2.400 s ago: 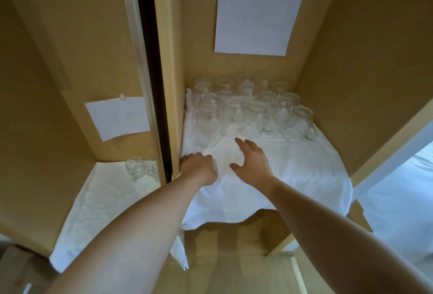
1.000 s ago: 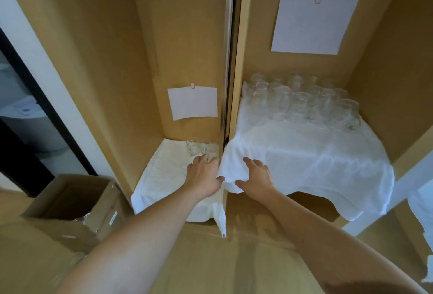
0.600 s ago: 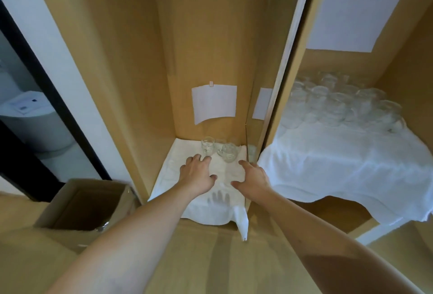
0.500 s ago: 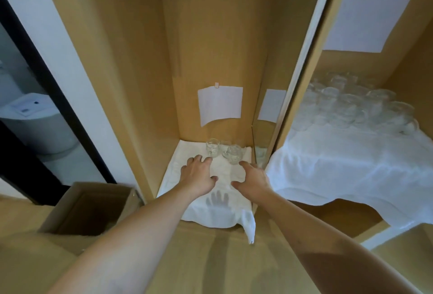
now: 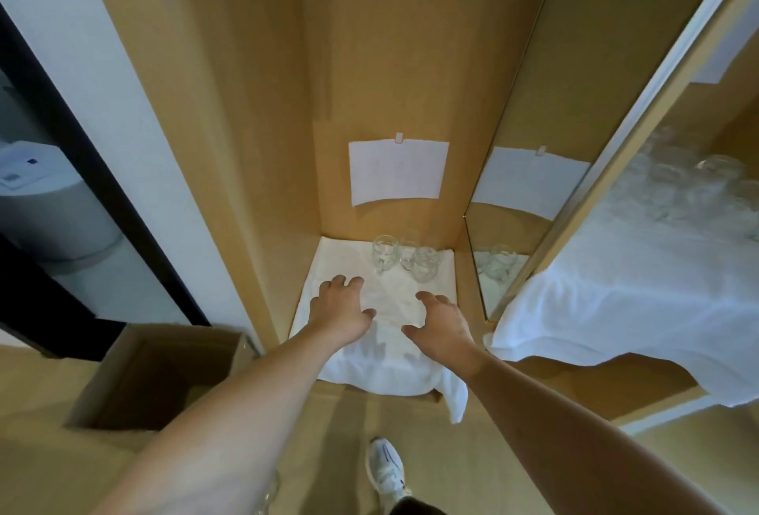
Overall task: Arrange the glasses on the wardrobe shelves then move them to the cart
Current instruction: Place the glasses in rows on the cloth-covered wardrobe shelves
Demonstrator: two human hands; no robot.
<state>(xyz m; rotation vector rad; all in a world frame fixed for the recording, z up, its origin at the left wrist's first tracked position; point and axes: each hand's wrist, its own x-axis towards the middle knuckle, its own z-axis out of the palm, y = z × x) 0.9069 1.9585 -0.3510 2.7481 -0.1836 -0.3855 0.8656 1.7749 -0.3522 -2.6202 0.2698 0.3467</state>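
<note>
Glasses [image 5: 404, 258]: clear, clustered upright at back of cloth [image 5: 341, 264].

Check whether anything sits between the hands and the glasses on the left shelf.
Nothing visible does. Only bare white cloth lies between the left hand, the right hand and the glasses at the back of the shelf.

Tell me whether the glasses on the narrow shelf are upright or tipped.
Upright: the glasses stand rims up on the white cloth, beyond both hands.
</note>
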